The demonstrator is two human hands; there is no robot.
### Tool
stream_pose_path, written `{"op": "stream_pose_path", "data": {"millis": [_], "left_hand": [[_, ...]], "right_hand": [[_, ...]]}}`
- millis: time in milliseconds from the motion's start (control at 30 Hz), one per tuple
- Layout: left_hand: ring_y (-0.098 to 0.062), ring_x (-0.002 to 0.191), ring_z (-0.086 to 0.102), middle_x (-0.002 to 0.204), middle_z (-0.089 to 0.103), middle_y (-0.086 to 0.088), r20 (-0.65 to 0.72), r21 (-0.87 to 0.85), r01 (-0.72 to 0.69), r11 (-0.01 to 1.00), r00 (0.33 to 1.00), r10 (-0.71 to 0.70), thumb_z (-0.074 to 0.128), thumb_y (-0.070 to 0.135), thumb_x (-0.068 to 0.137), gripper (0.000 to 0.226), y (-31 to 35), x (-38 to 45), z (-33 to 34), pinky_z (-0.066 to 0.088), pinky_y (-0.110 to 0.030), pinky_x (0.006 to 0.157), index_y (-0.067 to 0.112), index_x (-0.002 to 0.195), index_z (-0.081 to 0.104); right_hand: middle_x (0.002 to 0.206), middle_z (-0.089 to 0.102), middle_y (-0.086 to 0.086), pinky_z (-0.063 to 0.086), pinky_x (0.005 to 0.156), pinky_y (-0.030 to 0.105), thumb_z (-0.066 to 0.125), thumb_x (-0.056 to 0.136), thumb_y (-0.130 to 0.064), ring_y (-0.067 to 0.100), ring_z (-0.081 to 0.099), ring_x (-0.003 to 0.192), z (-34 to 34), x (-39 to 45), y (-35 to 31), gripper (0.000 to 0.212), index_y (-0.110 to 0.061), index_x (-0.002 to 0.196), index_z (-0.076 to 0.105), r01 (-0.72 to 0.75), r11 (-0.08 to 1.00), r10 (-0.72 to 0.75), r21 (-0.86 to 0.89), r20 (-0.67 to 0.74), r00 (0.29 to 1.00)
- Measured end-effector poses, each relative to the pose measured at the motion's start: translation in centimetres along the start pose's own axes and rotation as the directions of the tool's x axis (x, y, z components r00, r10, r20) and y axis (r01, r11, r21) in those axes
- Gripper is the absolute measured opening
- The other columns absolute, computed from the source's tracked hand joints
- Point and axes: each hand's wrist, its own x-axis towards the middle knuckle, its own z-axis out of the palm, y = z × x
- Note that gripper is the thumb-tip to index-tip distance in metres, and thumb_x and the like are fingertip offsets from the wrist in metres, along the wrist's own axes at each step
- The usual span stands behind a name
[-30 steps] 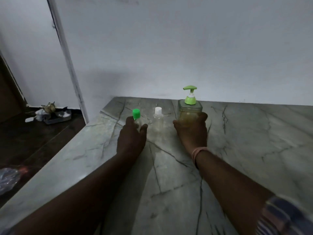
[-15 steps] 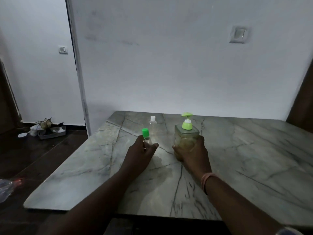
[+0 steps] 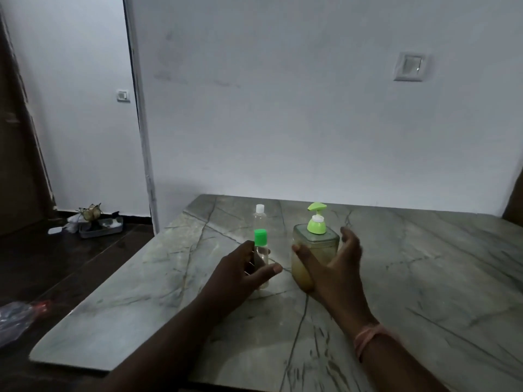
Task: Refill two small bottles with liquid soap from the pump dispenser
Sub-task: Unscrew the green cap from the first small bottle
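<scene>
Two hands | left hand [image 3: 240, 274] fingers grip green-capped bottle [image 3: 261, 250] | right hand [image 3: 334, 267] fingers wide around pump dispenser [image 3: 314, 247]

I find nothing I can read anywhere in my view. The pump dispenser [image 3: 314, 251] carries no label that I can make out, only clear walls and a green pump. The green-capped bottle [image 3: 261, 251] and the white-capped bottle [image 3: 259, 217] look bare of print too. The wall plate [image 3: 410, 66] on the right and the small switch [image 3: 123, 95] on the left show no marks or numbers at this light and size. The veined tabletop [image 3: 424, 264] bears only its own lines.
</scene>
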Motion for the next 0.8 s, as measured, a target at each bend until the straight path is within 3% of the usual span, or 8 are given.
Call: {"op": "stream_pose_path", "data": {"millis": [100, 200, 300, 400, 467, 567, 667, 800], "left_hand": [[-0.012, 0.075, 0.073, 0.09, 0.074, 0.006, 0.031, 0.052, -0.06, 0.997, 0.998, 0.059, 0.071, 0.075, 0.077, 0.049, 0.4, -0.1, 0.1, 0.062, -0.036, 0.066, 0.038, 0.108, 0.062], [-0.016, 0.071, 0.069, 0.086, 0.072, 0.002, 0.059, 0.047, -0.112, 0.993, 0.992, 0.109, 0.063, 0.071, 0.084, 0.044, 0.5, -0.2, 0.1, 0.059, -0.042, 0.063, 0.034, 0.107, 0.062], [-0.019, 0.071, 0.066, 0.085, 0.07, 0.001, 0.02, 0.064, -0.137, 0.989, 0.991, 0.136, 0.057, 0.058, 0.09, 0.036, 0.4, 0.0, 0.0, 0.055, -0.049, 0.063, 0.027, 0.11, 0.061], [-0.013, 0.071, 0.066, 0.085, 0.07, 0.007, -0.056, 0.072, -0.124, 0.99, 0.99, 0.128, 0.053, 0.053, 0.093, 0.029, 0.3, 0.0, -0.2, 0.056, -0.037, 0.062, 0.033, 0.113, 0.059], [-0.01, 0.076, 0.068, 0.089, 0.072, 0.009, -0.096, 0.057, -0.108, 0.993, 0.989, 0.113, 0.054, 0.046, 0.094, 0.024, 0.1, 0.1, -0.4, 0.055, -0.032, 0.064, 0.034, 0.113, 0.062], [-0.012, 0.073, 0.065, 0.081, 0.07, 0.006, -0.064, 0.017, -0.063, 0.998, 0.996, 0.064, 0.055, 0.031, 0.092, 0.012, -0.1, 0.7, -0.8, 0.052, -0.033, 0.062, 0.029, 0.097, 0.066], [-0.014, 0.056, 0.05, 0.062, 0.057, 0.001, 0.066, -0.242, 0.088, 0.966, 0.995, -0.074, 0.058, 0.027, 0.077, 0.008, -0.5, 1.2, -1.1, 0.041, -0.026, 0.05, 0.02, 0.073, 0.059], [-0.018, 0.048, 0.043, 0.058, 0.05, -0.01, 0.189, -0.412, 0.205, 0.888, 0.972, -0.137, 0.059, 0.02, 0.068, 0.019, -0.8, 1.6, -1.6, 0.037, -0.024, 0.045, 0.003, 0.076, 0.058]], "right_hand": [[0.121, 0.036, -0.012, 0.044, 0.09, 0.028, 0.062, 0.087, -0.058, 0.011, 0.043, 0.115, 0.2, -0.5, -2.1, 0.055, -0.025, 0.126, 0.042, 0.387, 0.917, -0.397, -0.095, -0.141, 0.907], [0.101, 0.044, -0.013, 0.042, 0.072, 0.01, 0.055, 0.094, -0.048, -0.001, 0.048, 0.089, 1.5, -0.4, -4.2, 0.031, -0.024, 0.113, 0.049, 0.57, 0.788, -0.579, -0.232, 0.031, 0.814], [0.081, 0.043, -0.019, 0.034, 0.054, 0.008, 0.05, 0.094, -0.059, -0.003, 0.047, 0.063, 4.0, 0.2, -5.4, 0.032, -0.029, 0.106, 0.051, 0.535, 0.782, -0.512, -0.32, 0.16, 0.844], [0.071, 0.055, -0.01, 0.046, 0.056, 0.027, 0.052, 0.094, -0.06, 0.009, 0.055, 0.063, 6.3, 1.2, -5.4, 0.035, -0.026, 0.087, 0.051, 0.503, 0.81, -0.437, -0.302, 0.263, 0.86], [0.067, 0.057, -0.006, 0.047, 0.057, 0.03, 0.056, 0.095, -0.054, 0.009, 0.056, 0.062, 7.2, 1.7, -5.0, 0.037, -0.021, 0.08, 0.052, 0.481, 0.859, -0.417, -0.175, 0.307, 0.856], [0.059, 0.052, -0.009, 0.038, 0.053, 0.015, 0.06, 0.097, -0.041, 0.004, 0.052, 0.056, 7.6, 1.7, -4.1, 0.031, -0.017, 0.078, 0.056, 0.426, 0.904, -0.416, 0.046, 0.329, 0.848], [0.068, 0.058, -0.007, 0.042, 0.056, 0.017, 0.057, 0.101, -0.028, 0.005, 0.055, 0.062, 7.7, 1.9, -3.6, 0.019, -0.015, 0.087, 0.06, 0.39, 0.905, -0.424, 0.167, 0.39, 0.817], [0.088, 0.062, -0.016, 0.043, 0.069, 0.018, 0.05, 0.103, -0.007, 0.001, 0.057, 0.077, 7.1, 2.1, -2.9, 0.015, -0.012, 0.103, 0.063, 0.267, 0.917, -0.388, 0.298, 0.496, 0.777]]}}
